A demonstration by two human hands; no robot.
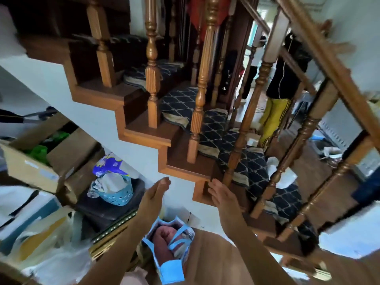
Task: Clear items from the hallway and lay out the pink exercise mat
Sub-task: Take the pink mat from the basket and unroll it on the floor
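Note:
Both my hands are raised in front of me beside a wooden staircase, palms facing each other, holding nothing. My left hand has its fingers together and slightly bent. My right hand is flat with fingers extended, close to the lowest step edge. Below and between my forearms stands a light blue tote bag with pinkish rolled material inside it; I cannot tell whether that is the mat.
Clutter fills the left: an open cardboard box, a blue basket on a dark case, plastic bags. The staircase with patterned treads and balusters rises ahead. A person in yellow trousers stands beyond the railing.

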